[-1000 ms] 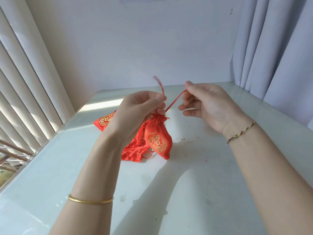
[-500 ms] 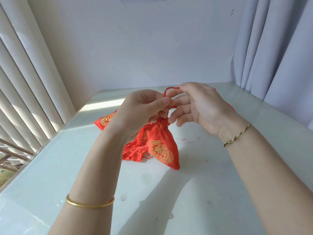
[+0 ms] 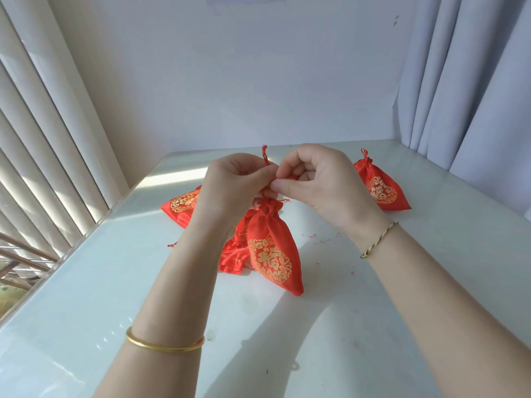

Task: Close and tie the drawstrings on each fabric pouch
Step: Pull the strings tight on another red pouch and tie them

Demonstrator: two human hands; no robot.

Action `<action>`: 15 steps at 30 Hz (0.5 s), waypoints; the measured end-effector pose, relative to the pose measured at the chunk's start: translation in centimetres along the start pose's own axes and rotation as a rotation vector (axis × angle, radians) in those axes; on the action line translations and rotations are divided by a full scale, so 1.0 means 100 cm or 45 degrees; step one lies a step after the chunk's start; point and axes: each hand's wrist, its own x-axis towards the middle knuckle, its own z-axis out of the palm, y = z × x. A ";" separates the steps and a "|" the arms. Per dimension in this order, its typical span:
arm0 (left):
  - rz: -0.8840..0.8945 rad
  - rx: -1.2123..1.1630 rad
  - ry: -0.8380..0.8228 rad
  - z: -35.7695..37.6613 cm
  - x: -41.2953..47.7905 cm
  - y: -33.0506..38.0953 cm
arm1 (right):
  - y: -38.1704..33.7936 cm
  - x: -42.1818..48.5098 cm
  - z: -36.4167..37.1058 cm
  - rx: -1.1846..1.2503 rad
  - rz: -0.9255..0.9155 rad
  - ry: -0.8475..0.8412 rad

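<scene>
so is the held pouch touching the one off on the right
Apart: the head view shows bare table between the held pouch and the right pouch.

You have at least four red, gold-embroidered fabric pouches: a hanging pouch (image 3: 273, 254) below your fingers (image 3: 290, 184), a tied pouch (image 3: 379, 188) to their right, a flat pouch (image 3: 178, 206) to their left, and a crumpled heap (image 3: 234, 258) beneath, count unclear.

Pouches (image 3: 273, 254) red satin, gold brocade medallion; drawstring (image 3: 265, 155) red. Table (image 3: 86, 297) pale. Bangle (image 3: 165, 344) gold.

Gold "福" on held pouch (image 3: 273, 254), far-rt pouch (image 3: 380, 191).
</scene>
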 end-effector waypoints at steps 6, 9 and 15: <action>0.059 0.069 0.099 0.002 0.001 -0.001 | -0.001 -0.002 0.004 -0.002 -0.036 0.053; 0.096 0.111 0.124 0.000 0.002 -0.002 | 0.000 -0.001 0.006 -0.014 -0.035 0.062; 0.124 0.218 0.158 -0.001 0.002 -0.001 | 0.000 -0.001 0.005 -0.258 -0.148 0.117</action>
